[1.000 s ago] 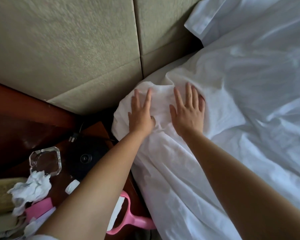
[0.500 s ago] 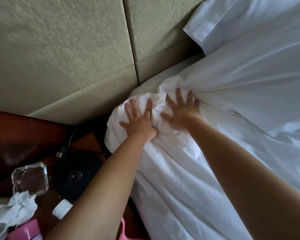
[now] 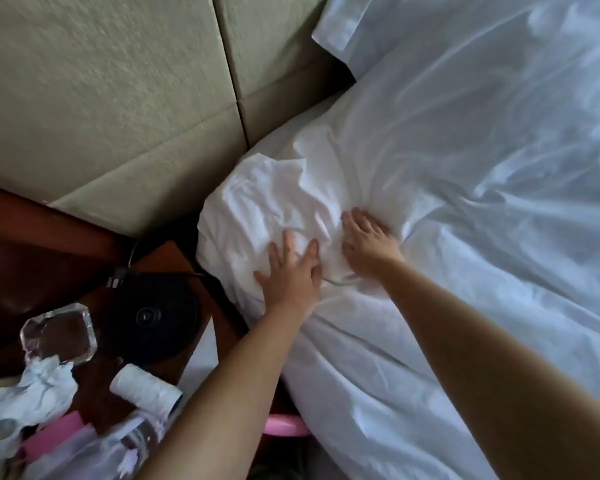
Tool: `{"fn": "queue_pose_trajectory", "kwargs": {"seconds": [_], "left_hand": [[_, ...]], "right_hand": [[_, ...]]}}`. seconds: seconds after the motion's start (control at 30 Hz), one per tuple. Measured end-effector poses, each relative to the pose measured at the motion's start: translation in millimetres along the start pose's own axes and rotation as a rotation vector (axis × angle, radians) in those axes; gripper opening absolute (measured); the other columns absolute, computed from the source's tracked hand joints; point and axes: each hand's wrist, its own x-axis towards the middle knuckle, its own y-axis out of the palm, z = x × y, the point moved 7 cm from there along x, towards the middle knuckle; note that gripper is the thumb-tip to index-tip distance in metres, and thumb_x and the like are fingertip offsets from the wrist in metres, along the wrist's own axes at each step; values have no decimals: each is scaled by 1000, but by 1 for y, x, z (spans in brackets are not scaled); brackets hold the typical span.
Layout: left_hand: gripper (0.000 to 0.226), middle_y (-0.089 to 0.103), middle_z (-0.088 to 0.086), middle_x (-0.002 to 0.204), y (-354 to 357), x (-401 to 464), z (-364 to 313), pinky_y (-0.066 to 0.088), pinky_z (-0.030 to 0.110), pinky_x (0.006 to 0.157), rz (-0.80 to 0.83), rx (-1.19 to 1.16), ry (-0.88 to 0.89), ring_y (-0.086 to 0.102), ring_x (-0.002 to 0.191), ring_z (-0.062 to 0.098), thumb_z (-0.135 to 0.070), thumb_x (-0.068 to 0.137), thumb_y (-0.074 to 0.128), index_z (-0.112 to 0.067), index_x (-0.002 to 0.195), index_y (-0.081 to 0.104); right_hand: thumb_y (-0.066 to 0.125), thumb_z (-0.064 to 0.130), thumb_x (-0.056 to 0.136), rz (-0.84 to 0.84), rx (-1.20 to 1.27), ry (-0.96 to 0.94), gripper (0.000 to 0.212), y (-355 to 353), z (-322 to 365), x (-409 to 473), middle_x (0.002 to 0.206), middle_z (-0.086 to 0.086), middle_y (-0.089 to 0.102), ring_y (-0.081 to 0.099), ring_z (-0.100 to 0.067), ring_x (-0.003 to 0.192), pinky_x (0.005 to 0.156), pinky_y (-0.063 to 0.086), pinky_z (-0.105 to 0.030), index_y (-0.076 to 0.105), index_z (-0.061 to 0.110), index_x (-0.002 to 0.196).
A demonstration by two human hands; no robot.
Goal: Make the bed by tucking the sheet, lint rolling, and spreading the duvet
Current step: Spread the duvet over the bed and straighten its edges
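Note:
The white sheet [image 3: 278,216] is bunched into a crumpled mound over the mattress corner by the headboard. My left hand [image 3: 291,277] lies flat on this mound with its fingers spread. Just to its right, my right hand [image 3: 369,245] digs its curled fingers into the sheet, and folds radiate from it. More white bedding [image 3: 499,168] covers the bed to the right. A lint roller lies on the nightstand under my left forearm, with its white roll [image 3: 146,389] and part of its pink handle [image 3: 284,426] showing.
A padded beige headboard [image 3: 118,98] stands behind the corner. The dark wooden nightstand [image 3: 163,258] at left holds a black round base [image 3: 149,317] with a cord, a glass ashtray [image 3: 58,332], crumpled tissue [image 3: 32,396] and a clear bottle [image 3: 118,445]. A pillow [image 3: 378,26] lies at the top.
Both hands have slid back from the corner's far edge towards me, dragging the sheet into a bigger bunch. My right hand's fingers went from flat to curled into the cloth.

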Motion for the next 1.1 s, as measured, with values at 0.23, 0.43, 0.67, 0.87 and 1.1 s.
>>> {"fn": "queue_pose_trajectory", "kwargs": {"seconds": [0.23,0.43,0.67,0.87,1.1], "left_hand": [[52,-18,4,159,30,-59,-13,17,60,111,91,75,76,-9,146,33,-49,100,29,-47,148,11],[72,-32,9,154,80,-103,-38,14,52,117,154,146,229,-21,140,46,-46,93,51,-46,149,5],[62,11,11,157,85,-140,-15,29,34,108,-112,50,224,19,142,30,-8,92,41,-15,150,21],[37,41,5,132,89,-160,17,44,34,92,-70,159,65,43,121,25,-10,92,50,-14,128,43],[68,29,0,154,98,-160,14,35,35,106,254,105,124,36,136,26,2,92,38,-25,152,20]], "right_hand": [[26,51,97,81,-25,102,65,52,-30,-145,161,1,1,2,-13,147,117,2,-32,6,24,152],[44,65,66,113,-155,108,93,93,-66,-216,149,-10,39,43,-26,133,108,21,-37,42,13,143],[62,36,82,-88,-143,128,90,97,-53,-215,159,-11,8,7,-26,147,116,6,-45,12,11,152],[64,42,82,-265,-102,-132,65,97,-1,-234,148,-16,38,33,-31,138,112,26,-43,48,11,137],[53,56,86,124,-370,-233,88,134,16,-250,160,-9,-5,-4,-25,147,117,-5,-43,15,11,151]]}}
